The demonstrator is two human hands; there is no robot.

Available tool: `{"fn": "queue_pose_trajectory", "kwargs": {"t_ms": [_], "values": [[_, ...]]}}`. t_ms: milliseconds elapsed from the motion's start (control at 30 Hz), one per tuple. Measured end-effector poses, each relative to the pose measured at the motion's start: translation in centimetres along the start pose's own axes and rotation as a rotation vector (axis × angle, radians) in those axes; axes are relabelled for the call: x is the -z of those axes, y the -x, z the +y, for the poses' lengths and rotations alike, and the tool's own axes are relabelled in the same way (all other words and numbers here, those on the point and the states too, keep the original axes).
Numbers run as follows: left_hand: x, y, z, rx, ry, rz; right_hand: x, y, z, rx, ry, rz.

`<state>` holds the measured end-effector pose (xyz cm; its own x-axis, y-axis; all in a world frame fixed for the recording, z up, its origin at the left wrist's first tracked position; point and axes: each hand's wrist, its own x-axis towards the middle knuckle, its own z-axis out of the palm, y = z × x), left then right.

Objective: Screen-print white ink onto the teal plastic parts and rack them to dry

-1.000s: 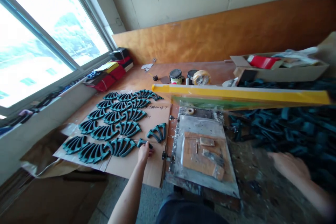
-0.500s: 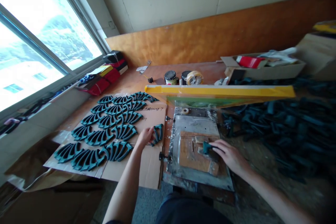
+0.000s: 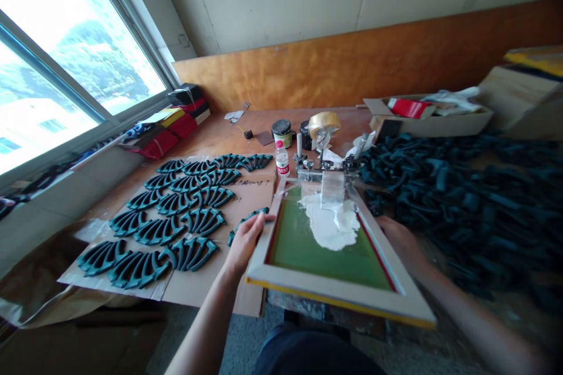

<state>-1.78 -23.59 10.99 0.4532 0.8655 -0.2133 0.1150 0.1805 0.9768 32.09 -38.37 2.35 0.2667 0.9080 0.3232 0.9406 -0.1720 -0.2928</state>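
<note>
A screen printing frame [image 3: 268, 246] with green mesh is lowered in front of me, over the base plate. White ink [image 3: 332, 231] lies on the upper part of the mesh, and a squeegee [image 3: 333, 188] stands in it. My left hand [image 3: 248, 237] is closed at the frame's left edge, thumb side against the rim. My right hand [image 3: 402, 240] grips the right edge, its fingertips mostly hidden behind the frame. Dark green curved handle-like parts [image 3: 141, 266] lie in fanned rows on the cardboard [image 3: 215, 290] at left. A few more sit just behind my left hand.
A heap of dark green parts [image 3: 422, 187] covers the right side. Behind the frame are a hinge clamp [image 3: 308, 173], a small bottle [image 3: 282, 161], a lidded jar [image 3: 281, 132] and a tape roll [image 3: 324, 124]. An open carton [image 3: 440, 123] stands at the back right.
The screen frame has swung down from its raised position and now covers the base plate and jig. My right hand has left the dark green part on the jig; both hands are now at the frame's sides.
</note>
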Motion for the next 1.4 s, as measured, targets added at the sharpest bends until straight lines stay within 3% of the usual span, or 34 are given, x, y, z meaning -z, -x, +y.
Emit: {"fn": "queue_pose_trajectory", "kwargs": {"t_ms": [67,133,233,333,400,500,600,700,800,900,1000,1067,1267,1400], "values": [[0.3,0.4,-4.3,0.078,-0.048,-0.010,1.2,-2.1,0.0,-0.025,-0.019,0.068],[0.2,-0.1,-8.3,0.101,-0.091,0.014,1.8,-4.5,-1.7,0.035,-0.008,0.099],[0.2,-1.5,-12.4,0.106,-0.204,0.047,1.3,-7.0,-5.6,0.149,0.101,-0.055],[0.6,-2.4,-14.3,0.110,-0.273,0.043,0.0,-6.5,-8.2,0.146,0.158,-0.262],[0.9,-2.6,-14.9,0.110,-0.280,0.038,-0.6,-4.6,-8.8,0.196,0.146,-0.298],[1.1,-2.6,-15.2,0.100,-0.285,0.026,-0.5,-1.3,-8.8,0.415,0.079,-0.311],[1.2,-2.6,-15.4,0.087,-0.289,0.016,0.6,-0.2,-8.3,0.598,0.000,-0.371],[1.1,-2.6,-15.4,0.087,-0.289,0.018,1.3,-1.2,-8.1,0.595,-0.057,-0.434],[0.9,-2.4,-15.0,0.099,-0.263,0.029,0.6,-1.4,-8.3,0.497,-0.060,-0.285],[0.6,-2.1,-14.2,0.118,-0.192,0.033,-0.3,0.2,-8.5,0.543,-0.066,-0.145],[0.3,-1.8,-13.1,0.155,-0.115,0.021,0.1,0.9,-8.5,0.585,-0.094,-0.199],[0.1,-1.5,-12.0,0.183,-0.077,0.012,0.9,-0.5,-8.6,0.522,-0.086,-0.233],[0.4,-0.4,-6.3,0.168,-0.022,-0.017,3.3,-8.8,-8.2,0.215,0.078,-0.108],[0.1,-0.6,-0.8,0.079,0.073,0.004,5.8,-10.6,-4.5,-0.016,0.046,0.095]]}}
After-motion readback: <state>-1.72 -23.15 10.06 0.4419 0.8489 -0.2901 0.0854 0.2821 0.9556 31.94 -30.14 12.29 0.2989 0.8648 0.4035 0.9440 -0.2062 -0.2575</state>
